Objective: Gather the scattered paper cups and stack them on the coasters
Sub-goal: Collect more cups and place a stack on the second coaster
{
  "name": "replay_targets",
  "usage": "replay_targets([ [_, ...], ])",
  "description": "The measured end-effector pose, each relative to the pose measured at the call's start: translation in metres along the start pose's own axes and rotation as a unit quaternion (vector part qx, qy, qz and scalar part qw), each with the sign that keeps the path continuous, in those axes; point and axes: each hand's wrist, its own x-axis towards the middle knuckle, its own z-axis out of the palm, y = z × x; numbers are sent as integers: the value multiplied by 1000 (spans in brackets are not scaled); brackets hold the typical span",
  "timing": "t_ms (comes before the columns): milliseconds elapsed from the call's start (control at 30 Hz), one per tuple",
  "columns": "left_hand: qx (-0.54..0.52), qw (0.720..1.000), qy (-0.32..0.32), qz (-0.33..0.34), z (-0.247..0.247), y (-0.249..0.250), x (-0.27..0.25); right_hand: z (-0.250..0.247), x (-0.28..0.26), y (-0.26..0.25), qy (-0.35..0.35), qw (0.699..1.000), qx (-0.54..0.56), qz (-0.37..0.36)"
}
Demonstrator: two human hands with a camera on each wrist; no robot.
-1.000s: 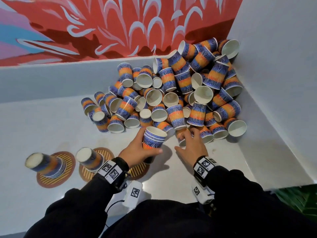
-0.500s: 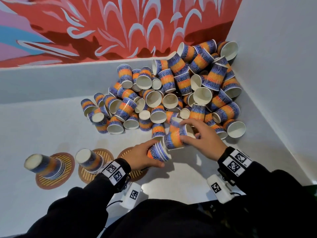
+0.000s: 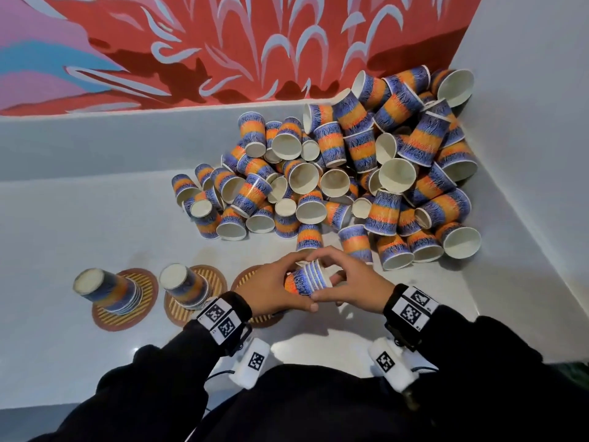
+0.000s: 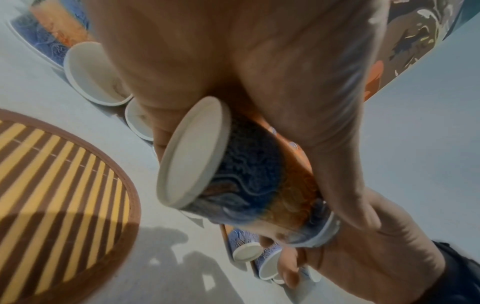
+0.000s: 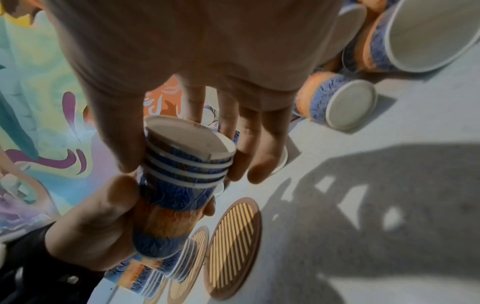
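White table (image 3: pixel 79 218): R-wrist cam shows ~4 nested cups (image 5: pixel 187 164).

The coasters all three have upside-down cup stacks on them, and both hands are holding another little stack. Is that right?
Not quite. Only two coasters have upside-down stacks: the far-left coaster and the middle coaster. The third coaster has none yet, as the head view shows. The rest is right: the left hand and right hand hold a small nested stack between them.

A red mural (image 3: pixel 255 43) with pale leaf shapes covers the far wall; a plain grey wall (image 3: pixel 526 90) rises right.
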Motion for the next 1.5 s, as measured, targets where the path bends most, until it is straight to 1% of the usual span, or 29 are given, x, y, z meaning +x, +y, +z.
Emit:
replay_targets([
  [100, 25, 1000, -8, -9, -15, -8, -11, 4, 8, 1, -17, 999, 48, 19],
  [167, 4, 1000, 9, -25, -32, -16, -21, 6, 12, 0, -17, 997, 77, 17],
  [233, -46, 996, 56, -43, -51, -19, -33, 8, 18, 0, -15, 996, 88, 13],
  [300, -92, 987, 120, -47, -66, -19, -43, 14, 27, -1, -15, 996, 85, 7],
  [400, -133, 967, 217, -19, -82, -13, -54, 31, 45, -6, -10, 999, 16, -35],
  [467, -121, 961, 248, -1, -88, -6, -62, 45, 57, -10, -7, 998, -28, -47],
  [567, -17, 964, 265, 32, -91, 0, -69, 63, 72, -14, -2, 998, -52, -47],
  [667, 87, 963, 248, 63, -89, -5, -70, 77, 81, -12, -6, 996, -77, -39],
  [767, 138, 965, 212, 70, -85, -16, -69, 88, 85, -7, -10, 995, -91, -33],
  [867, 165, 967, 182, 61, -78, -28, -64, 96, 87, -1, -5, 992, -123, -33],
  [967, 188, 974, 118, 37, -73, -39, -56, 98, 88, 12, -9, 987, -163, -2],
  [1033, 212, 974, 81, 22, -71, -46, -50, 96, 86, 20, -8, 983, -182, 15],
  [1133, 216, 975, 48, 22, -68, -53, -44, 93, 86, 26, -5, 981, -193, 19],
  [1233, 219, 975, 34, 22, -66, -56, -40, 94, 87, 26, -9, 977, -211, 15],
  [1300, 221, 974, 37, 24, -65, -56, -37, 94, 87, 26, -7, 975, -222, 14],
  [1500, 228, 972, 41, 32, -59, -55, -34, 90, 81, 27, 5, 981, -191, 20],
])
